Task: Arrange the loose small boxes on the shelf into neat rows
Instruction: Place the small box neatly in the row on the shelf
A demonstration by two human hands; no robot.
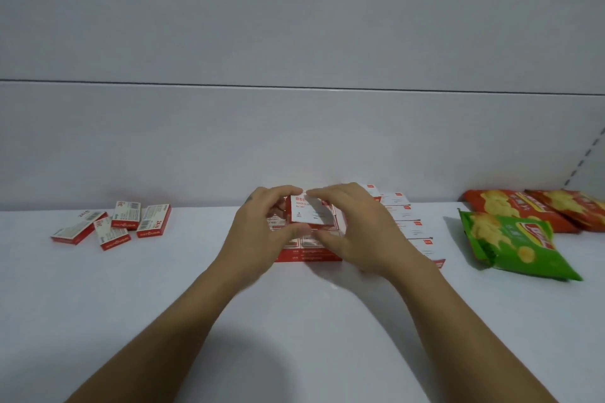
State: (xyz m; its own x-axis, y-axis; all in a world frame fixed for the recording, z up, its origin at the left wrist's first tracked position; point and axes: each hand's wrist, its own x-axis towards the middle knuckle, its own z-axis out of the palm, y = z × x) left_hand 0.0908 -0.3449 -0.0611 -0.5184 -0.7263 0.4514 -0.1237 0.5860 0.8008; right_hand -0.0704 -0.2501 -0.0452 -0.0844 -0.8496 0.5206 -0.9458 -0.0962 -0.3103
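Note:
A small red-and-white paper-clip box [306, 214] is held between both hands just above a stacked block of red-and-white boxes [309, 253] at the shelf's middle. My left hand [262, 232] grips its left side with curled fingers and thumb. My right hand [353, 229] pinches its top right edge. A row of white boxes with red corners [411, 227] runs front to back just right of the block, partly hidden by my right hand. Several loose red-and-white boxes [113, 226] lie scattered at the left of the white shelf [294, 321].
A green crisp bag [514, 245] lies at the right, with two orange crisp bags [517, 206] behind it against the back panel. A slotted shelf upright [586, 157] rises at the far right.

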